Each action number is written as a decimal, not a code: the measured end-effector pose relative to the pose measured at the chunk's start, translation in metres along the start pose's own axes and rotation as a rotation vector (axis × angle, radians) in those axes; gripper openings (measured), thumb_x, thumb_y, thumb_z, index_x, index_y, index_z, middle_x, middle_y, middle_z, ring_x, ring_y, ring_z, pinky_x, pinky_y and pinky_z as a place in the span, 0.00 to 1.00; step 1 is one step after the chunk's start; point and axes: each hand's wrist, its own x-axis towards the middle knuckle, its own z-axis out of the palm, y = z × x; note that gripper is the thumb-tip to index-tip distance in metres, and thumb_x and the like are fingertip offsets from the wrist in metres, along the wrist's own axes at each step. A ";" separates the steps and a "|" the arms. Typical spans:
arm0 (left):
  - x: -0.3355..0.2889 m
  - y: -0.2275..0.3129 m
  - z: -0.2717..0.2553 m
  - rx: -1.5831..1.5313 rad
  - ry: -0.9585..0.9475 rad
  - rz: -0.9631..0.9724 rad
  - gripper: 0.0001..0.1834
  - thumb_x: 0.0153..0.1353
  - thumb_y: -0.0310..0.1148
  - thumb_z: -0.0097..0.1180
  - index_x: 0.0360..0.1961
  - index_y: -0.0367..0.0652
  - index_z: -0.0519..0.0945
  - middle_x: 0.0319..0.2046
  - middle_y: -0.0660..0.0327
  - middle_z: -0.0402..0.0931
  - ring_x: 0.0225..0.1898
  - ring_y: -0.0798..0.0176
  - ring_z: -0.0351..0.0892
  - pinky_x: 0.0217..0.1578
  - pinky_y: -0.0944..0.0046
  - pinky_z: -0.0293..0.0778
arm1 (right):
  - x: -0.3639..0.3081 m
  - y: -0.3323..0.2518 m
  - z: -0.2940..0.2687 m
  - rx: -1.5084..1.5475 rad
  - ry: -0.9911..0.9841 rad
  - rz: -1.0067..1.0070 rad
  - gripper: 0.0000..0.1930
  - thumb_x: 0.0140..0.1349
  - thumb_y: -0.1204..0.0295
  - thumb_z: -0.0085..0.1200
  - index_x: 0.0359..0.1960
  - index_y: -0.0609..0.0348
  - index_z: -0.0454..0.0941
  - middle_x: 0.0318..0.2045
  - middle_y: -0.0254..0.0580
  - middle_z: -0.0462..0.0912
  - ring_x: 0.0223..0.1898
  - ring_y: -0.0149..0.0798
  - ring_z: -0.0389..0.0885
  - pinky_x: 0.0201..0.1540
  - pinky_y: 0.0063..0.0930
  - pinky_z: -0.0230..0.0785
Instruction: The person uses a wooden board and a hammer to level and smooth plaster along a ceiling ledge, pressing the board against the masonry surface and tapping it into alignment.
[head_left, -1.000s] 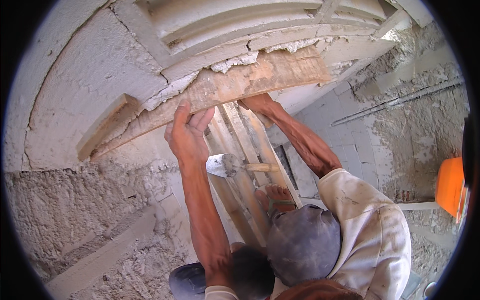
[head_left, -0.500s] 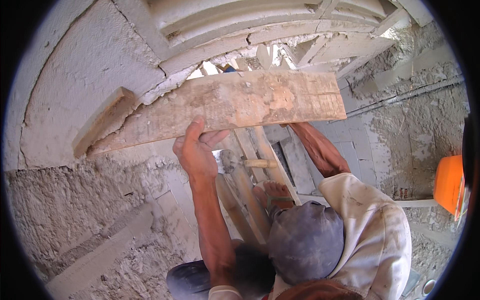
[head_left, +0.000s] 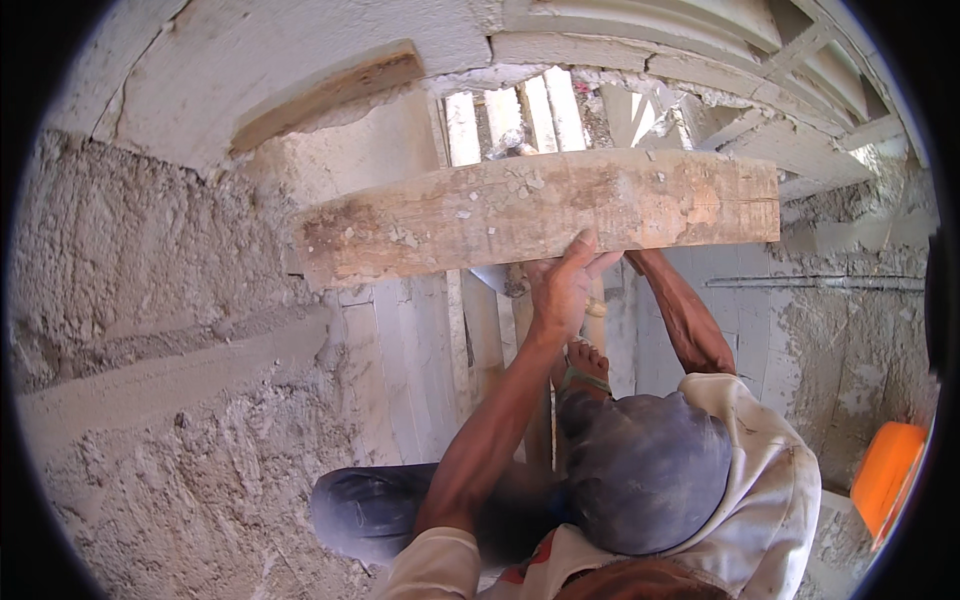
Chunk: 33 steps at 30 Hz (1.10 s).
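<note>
A long, worn wooden board (head_left: 480,215), crusted with bits of mortar, is held up crosswise in front of me. My left hand (head_left: 566,285) grips its near edge, thumb on the upper face and fingers beneath. The right forearm reaches under the board further right, and my right hand is hidden behind it. Below the board, partly covered by my left hand, lies a tool with a metal head (head_left: 497,280) and a wooden handle (head_left: 597,308). Both board ends are apart from the pale wall.
A brown-edged notch (head_left: 330,95) marks the pale wall at upper left. Rough plaster (head_left: 140,250) covers the left side. Wooden slats run below, with my sandalled foot (head_left: 583,370) on them. An orange container (head_left: 887,480) stands at the right. Light shows through a gap beyond the board.
The board has come away from the notch at the left and now sits further right and more level. My left hand moved right with it, and the view has shifted.
</note>
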 end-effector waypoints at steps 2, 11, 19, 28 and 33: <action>-0.001 -0.003 -0.007 -0.011 -0.046 -0.030 0.29 0.68 0.29 0.54 0.66 0.29 0.61 0.63 0.47 0.66 0.63 0.47 0.69 0.62 0.37 0.67 | -0.002 0.003 0.006 -0.041 -0.014 -0.022 0.20 0.61 0.66 0.56 0.54 0.58 0.77 0.51 0.53 0.81 0.56 0.52 0.76 0.58 0.42 0.66; 0.005 0.008 -0.044 0.031 -0.127 -0.248 0.30 0.72 0.38 0.49 0.66 0.26 0.60 0.66 0.48 0.63 0.70 0.51 0.58 0.72 0.42 0.51 | -0.006 0.014 0.030 -0.201 -0.055 -0.146 0.20 0.61 0.65 0.56 0.54 0.58 0.77 0.51 0.54 0.81 0.57 0.53 0.76 0.58 0.42 0.67; 0.015 0.018 -0.045 -0.256 -0.264 -0.049 0.26 0.72 0.36 0.49 0.64 0.28 0.64 0.63 0.50 0.68 0.67 0.51 0.64 0.70 0.42 0.55 | -0.010 0.017 0.040 -0.220 -0.064 -0.209 0.21 0.61 0.65 0.56 0.55 0.58 0.77 0.52 0.55 0.81 0.58 0.54 0.76 0.58 0.43 0.67; 0.023 0.027 -0.065 -0.308 -0.332 -0.128 0.26 0.68 0.28 0.54 0.65 0.31 0.66 0.63 0.50 0.69 0.67 0.50 0.65 0.69 0.41 0.56 | -0.025 0.004 0.020 -0.124 -0.150 -0.055 0.18 0.58 0.70 0.60 0.50 0.63 0.80 0.42 0.57 0.85 0.43 0.54 0.85 0.50 0.40 0.74; 0.023 0.036 -0.066 -0.194 -0.358 -0.158 0.28 0.65 0.28 0.58 0.64 0.33 0.68 0.62 0.50 0.71 0.66 0.51 0.67 0.68 0.43 0.59 | -0.057 -0.011 -0.007 0.293 -0.018 0.172 0.22 0.58 0.68 0.63 0.52 0.67 0.78 0.45 0.54 0.84 0.49 0.52 0.83 0.55 0.39 0.71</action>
